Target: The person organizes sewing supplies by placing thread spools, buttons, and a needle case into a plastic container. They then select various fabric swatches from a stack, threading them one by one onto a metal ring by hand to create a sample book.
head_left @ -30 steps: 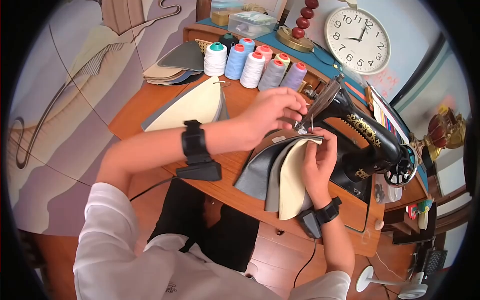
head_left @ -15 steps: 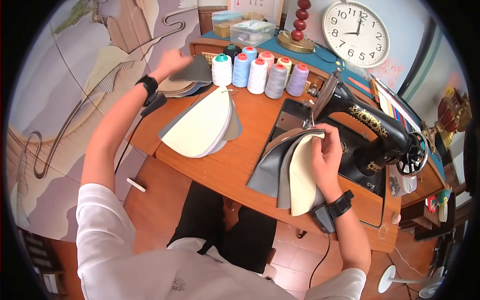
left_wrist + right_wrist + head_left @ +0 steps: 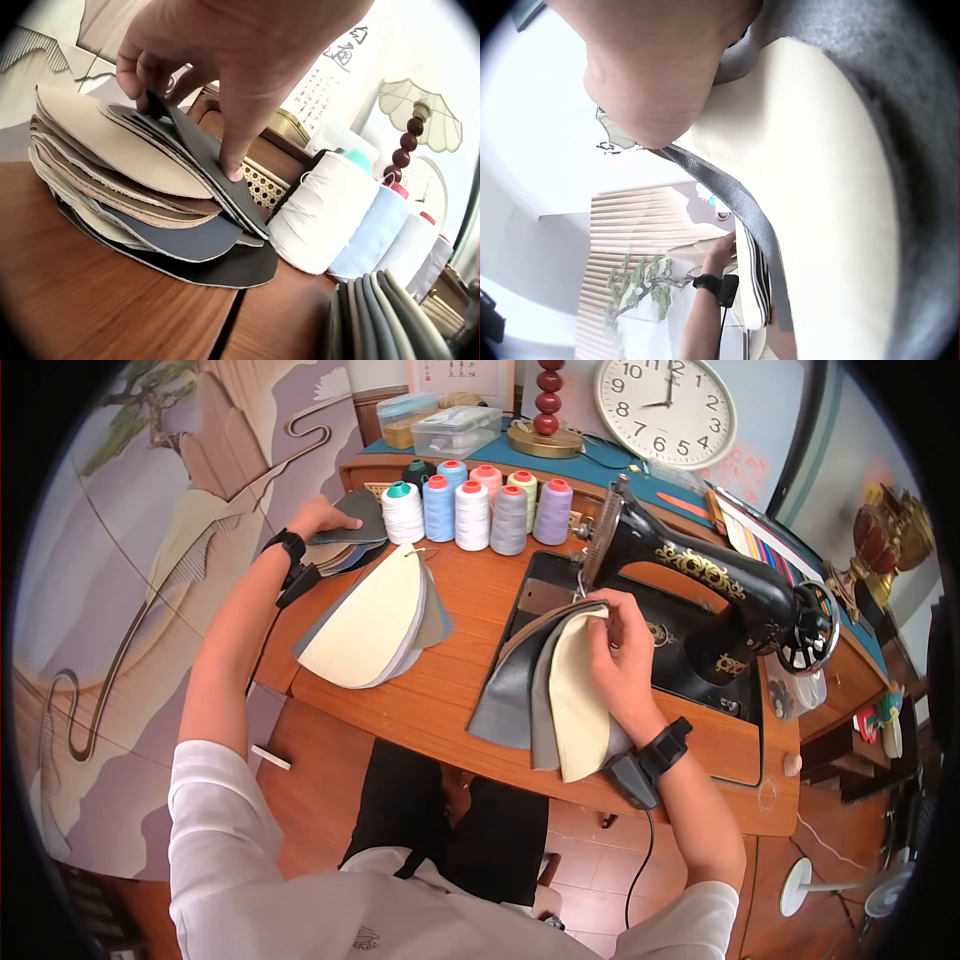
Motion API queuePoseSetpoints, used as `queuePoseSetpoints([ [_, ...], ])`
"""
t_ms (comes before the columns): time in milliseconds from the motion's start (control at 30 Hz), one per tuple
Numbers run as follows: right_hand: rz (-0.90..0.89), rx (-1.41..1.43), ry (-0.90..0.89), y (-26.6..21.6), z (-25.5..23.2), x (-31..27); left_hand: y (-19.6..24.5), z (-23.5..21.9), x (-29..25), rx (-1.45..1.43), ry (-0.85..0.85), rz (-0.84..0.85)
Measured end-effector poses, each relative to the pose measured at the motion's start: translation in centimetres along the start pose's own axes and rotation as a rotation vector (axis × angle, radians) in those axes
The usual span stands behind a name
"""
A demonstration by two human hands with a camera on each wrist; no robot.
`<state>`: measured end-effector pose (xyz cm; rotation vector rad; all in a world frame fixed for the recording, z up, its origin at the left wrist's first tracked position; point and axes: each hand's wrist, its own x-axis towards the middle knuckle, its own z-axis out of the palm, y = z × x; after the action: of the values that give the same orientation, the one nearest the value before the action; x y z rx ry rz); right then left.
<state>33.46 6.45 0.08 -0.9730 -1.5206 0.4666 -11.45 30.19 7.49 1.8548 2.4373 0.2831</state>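
At the far left of the table my left hand [image 3: 318, 518] pinches the dark grey leather pieces [image 3: 206, 148] topping a stack of petal-shaped leather pieces [image 3: 142, 150]. In the left wrist view the thumb presses their near face, fingers behind, and their edge tilts up from the stack. My right hand [image 3: 628, 665] holds the narrow upper end of a fanned bunch of leather panels, cream [image 3: 576, 695], grey and black [image 3: 508, 695], beside the needle end of a black sewing machine [image 3: 690, 555]. Its fingertips are partly hidden behind the panels.
A second fan of leather panels [image 3: 365, 620], cream on top, lies between my hands. Several thread cones [image 3: 472, 515] stand behind it. Plastic boxes [image 3: 455, 432], a lamp base [image 3: 545, 440] and a round clock [image 3: 665, 410] are at the back.
My left hand has gone from beside the needle to the far-left stack and now grips its top pieces. The right hand keeps holding the panels by the machine.
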Motion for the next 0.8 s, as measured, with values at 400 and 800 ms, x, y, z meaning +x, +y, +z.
queuePoseSetpoints([
  [400,-0.033,-0.017,-0.012,-0.8,0.0,0.1,4.4,-4.7,0.7,-0.633,0.46,0.199],
  [800,-0.047,0.032,0.006,-0.9,0.0,0.0,16.4,2.8,-21.6,-0.642,-0.163,1.42],
])
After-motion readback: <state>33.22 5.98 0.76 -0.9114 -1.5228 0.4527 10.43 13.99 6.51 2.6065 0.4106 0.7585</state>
